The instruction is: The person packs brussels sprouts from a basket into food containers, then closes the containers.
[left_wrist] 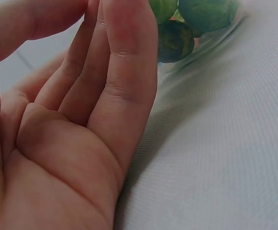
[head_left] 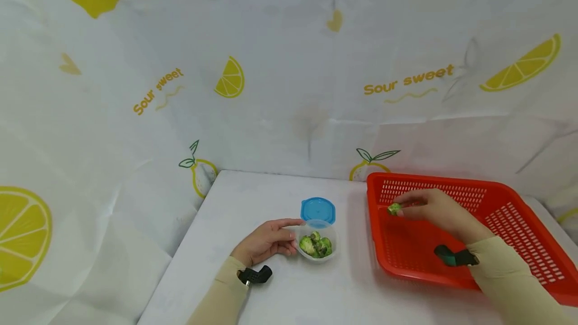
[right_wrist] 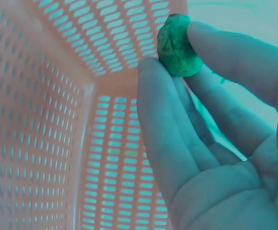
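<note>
In the head view, my left hand (head_left: 267, 240) holds the left side of a small clear plastic bowl (head_left: 317, 259), its index finger reaching along the far rim. Several green Brussels sprouts (head_left: 309, 246) lie in the bowl, partly seen past the fingers in the left wrist view. My right hand (head_left: 435, 209) is over a red perforated basket (head_left: 378, 245), pinching one Brussels sprout (right_wrist: 179, 47) between thumb and fingertips. A blue lid (head_left: 318, 209) lies flat just behind the bowl.
The basket stands on the right of the white table (head_left: 198, 265), with its slotted walls rising round the right hand. A white sheet printed with lemons (head_left: 289, 64) hangs behind the table and on its left.
</note>
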Demonstrator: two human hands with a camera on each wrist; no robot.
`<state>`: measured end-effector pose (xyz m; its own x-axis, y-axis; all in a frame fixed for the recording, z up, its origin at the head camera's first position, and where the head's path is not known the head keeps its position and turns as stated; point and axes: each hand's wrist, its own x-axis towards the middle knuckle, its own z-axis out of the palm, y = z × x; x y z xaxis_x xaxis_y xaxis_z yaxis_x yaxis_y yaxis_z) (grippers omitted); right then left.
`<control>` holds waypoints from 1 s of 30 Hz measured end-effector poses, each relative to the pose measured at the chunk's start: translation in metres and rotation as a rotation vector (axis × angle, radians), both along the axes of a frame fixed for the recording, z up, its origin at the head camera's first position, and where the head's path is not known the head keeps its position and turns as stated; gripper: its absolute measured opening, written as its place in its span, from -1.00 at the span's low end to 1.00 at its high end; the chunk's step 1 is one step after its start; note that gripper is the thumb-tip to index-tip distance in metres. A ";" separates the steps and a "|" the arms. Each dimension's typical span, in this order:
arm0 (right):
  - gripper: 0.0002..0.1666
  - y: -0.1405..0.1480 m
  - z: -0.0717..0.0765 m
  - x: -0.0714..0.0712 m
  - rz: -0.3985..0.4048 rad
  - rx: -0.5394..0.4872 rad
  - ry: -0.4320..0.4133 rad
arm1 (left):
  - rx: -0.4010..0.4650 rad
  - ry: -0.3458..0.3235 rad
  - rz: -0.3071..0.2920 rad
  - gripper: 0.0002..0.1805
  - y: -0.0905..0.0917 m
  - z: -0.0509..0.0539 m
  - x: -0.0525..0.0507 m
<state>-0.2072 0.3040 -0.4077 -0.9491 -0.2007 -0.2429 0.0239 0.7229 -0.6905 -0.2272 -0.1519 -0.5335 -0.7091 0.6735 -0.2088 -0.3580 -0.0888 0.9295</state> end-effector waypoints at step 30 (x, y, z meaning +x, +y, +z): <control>-0.55 -0.157 0.019 0.043 -0.089 -0.273 0.087 | -0.024 -0.015 0.020 -0.46 -0.002 0.000 0.000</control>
<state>-0.1641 0.1471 -0.3883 -0.9806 -0.1630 -0.1085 0.0109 0.5079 -0.8613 -0.2269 -0.1536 -0.5330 -0.7188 0.6542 -0.2353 -0.3702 -0.0738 0.9260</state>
